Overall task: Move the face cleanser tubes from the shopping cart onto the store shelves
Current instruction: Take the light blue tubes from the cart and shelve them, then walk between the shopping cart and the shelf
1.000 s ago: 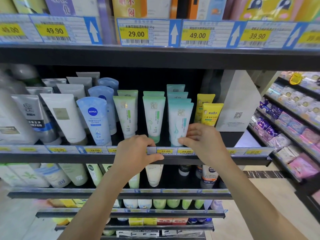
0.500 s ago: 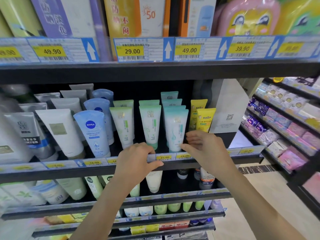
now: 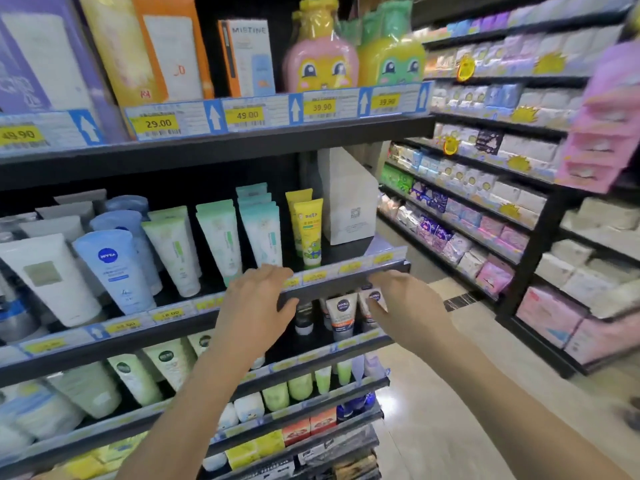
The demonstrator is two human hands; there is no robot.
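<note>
Both forearms reach forward, bare. Left hand (image 3: 258, 308): fingers straight and loosely spread, thumb out to its right, holding nothing. Its fingertips lie at the price rail (image 3: 329, 276) on the shelf edge. Motion blur, so I cannot tell whether they touch it.

Right hand (image 3: 407, 306): flat, fingers straight and pointing toward the left hand, nothing in it. It sits level with the left hand, just below the same rail and apart from it.

Just past the right hand's fingertips, one shelf down, are NIVEA MEN tubes (image 3: 341, 311), standing cap-down.

Just beyond the left hand's fingertips, on the shelf behind the rail, the face cleanser tubes (image 3: 221, 237) stand cap-down in rows. The teal-and-white tube (image 3: 263, 233) is straight ahead of the fingers. The yellow tube (image 3: 308, 233) is between the two hands' lines. Green-and-white ones are to the left of the left hand. Further left is a blue NIVEA tube (image 3: 112, 268), then a white tube (image 3: 45, 275).

Beyond the right hand, at the shelf's end, stands a white carton (image 3: 349, 202) bearing a QR code.

Above both hands, on the next shelf up, are yellow price tags (image 3: 157, 123) reading 29.00, 49.00 and 39.90. Behind them stand a MISTINE box (image 3: 247, 57), a pink cartoon pack (image 3: 322, 64) and a yellow-green one beside it.

Far right of the right hand, across the aisle floor (image 3: 450, 393), black shelving (image 3: 519, 282) carries pastel soft packs. These are blurred.
</note>
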